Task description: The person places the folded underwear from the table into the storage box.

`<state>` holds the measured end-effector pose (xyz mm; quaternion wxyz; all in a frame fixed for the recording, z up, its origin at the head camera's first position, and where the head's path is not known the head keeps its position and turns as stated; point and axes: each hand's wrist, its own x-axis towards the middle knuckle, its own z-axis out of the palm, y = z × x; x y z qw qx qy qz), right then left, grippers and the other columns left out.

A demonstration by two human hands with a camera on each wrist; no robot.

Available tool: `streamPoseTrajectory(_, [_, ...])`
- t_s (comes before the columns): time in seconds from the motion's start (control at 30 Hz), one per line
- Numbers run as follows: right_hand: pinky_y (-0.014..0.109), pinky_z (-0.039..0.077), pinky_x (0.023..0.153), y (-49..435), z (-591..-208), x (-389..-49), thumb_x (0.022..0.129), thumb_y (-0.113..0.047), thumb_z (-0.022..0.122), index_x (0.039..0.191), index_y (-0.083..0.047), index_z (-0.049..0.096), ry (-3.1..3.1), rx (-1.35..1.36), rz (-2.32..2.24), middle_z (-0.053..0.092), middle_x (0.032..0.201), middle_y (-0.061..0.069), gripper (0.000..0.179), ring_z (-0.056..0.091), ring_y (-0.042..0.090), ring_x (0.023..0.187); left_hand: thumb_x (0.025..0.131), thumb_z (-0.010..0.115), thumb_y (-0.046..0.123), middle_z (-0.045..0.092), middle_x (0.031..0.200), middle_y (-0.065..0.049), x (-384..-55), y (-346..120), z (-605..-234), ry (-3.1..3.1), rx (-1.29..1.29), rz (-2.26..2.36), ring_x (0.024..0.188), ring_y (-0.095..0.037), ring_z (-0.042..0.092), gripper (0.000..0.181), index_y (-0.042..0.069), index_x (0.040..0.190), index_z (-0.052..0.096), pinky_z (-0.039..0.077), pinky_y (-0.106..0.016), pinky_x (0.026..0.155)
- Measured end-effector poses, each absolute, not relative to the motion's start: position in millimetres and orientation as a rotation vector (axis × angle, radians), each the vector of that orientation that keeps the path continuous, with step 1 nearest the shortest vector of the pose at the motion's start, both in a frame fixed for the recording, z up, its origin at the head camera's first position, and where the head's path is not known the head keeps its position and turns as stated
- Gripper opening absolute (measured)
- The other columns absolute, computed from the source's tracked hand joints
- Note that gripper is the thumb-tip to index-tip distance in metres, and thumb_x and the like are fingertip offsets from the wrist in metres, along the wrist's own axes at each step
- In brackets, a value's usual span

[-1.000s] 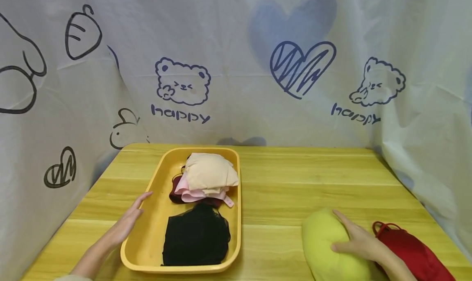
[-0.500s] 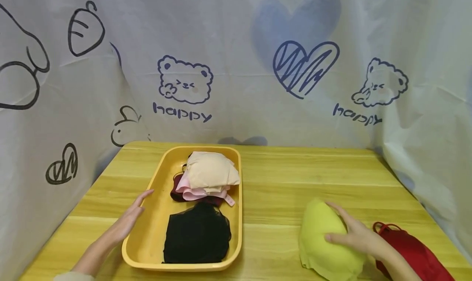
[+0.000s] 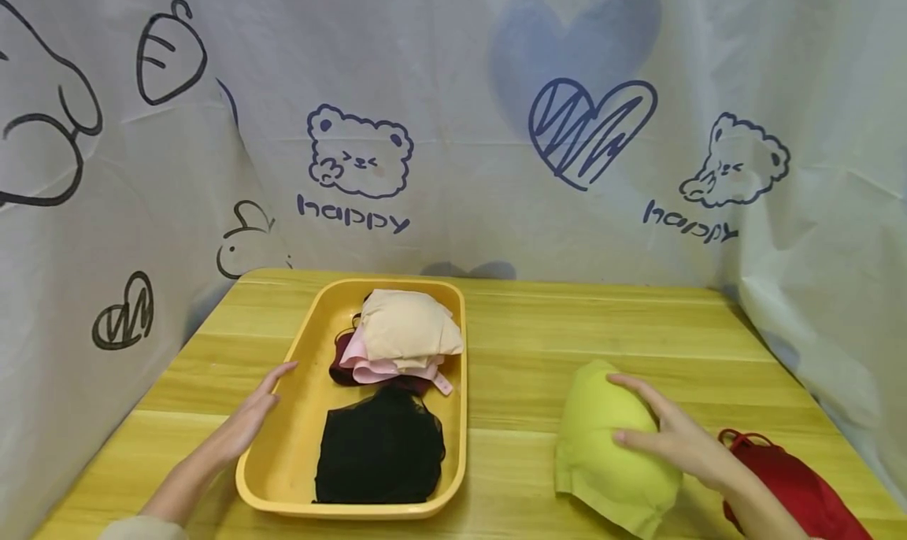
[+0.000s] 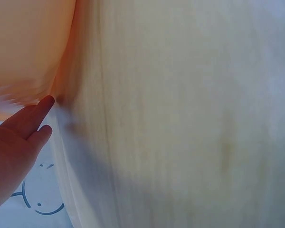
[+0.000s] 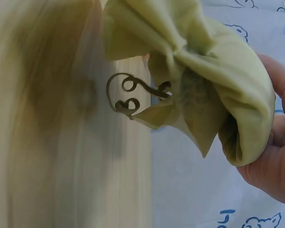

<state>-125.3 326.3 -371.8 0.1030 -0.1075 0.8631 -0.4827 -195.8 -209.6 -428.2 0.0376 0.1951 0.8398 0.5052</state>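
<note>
Apparent lift: your right hand [image 3: 676,439] grips yellow bra [image 3: 604,469] | left hand [image 3: 246,423], relaxed, touches left edge of tray [image 3: 289,449] | likely need: steady hold

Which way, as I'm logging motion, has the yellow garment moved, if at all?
Yes: in the head view, the yellow garment moved left, towards the yellow tray.

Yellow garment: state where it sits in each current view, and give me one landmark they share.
Head: the yellow garment is low, right of centre, held by the right hand.
Left wrist: not in it.
Right wrist: the yellow garment, upper part, centre to right.
Shared landmark: the white curtain with drawings; background in head, lower left in left wrist, right side in right wrist.
</note>
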Motion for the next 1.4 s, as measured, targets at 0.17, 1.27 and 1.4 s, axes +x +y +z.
streamPoseTrajectory(0.17, [0.045, 0.042, 0.087, 317, -366, -130, 0.085, -0.020, 0.063, 0.143, -0.012, 0.026, 2.516, -0.326, -1.495, 0.017, 0.147, 0.024, 0.069, 0.034, 0.045, 0.121, 0.093, 0.022, 0.002, 0.014, 0.144, -0.032, -196, -209, -426, 2.580, 0.581, 1.538, 0.128, -0.052, 0.006, 0.047, -0.005, 0.139, 0.020, 0.007, -0.069, 0.096])
streamPoseTrajectory(1.27, [0.038, 0.042, 0.091, 232, -340, -166, 0.085, -0.015, 0.063, 0.143, -0.017, 0.027, 2.241, -0.684, -1.646, 0.029, 0.142, 0.016, 0.069, 0.042, 0.030, 0.115, 0.094, 0.023, 0.003, 0.015, 0.142, -0.034, -195, -211, -431, 2.592, 0.606, 1.565, 0.128, -0.053, 0.006, 0.045, -0.007, 0.138, 0.022, 0.008, -0.071, 0.094])
streamPoseTrajectory(1.4, [0.041, 0.038, 0.095, 222, -341, -170, 0.084, -0.016, 0.065, 0.143, -0.018, 0.028, 2.208, -0.687, -1.660, 0.027, 0.144, 0.014, 0.070, 0.037, 0.031, 0.119, 0.093, 0.023, 0.003, 0.015, 0.142, -0.034, -196, -209, -430, 2.590, 0.610, 1.563, 0.127, -0.053, 0.006, 0.045, -0.007, 0.138, 0.022, 0.008, -0.070, 0.094])
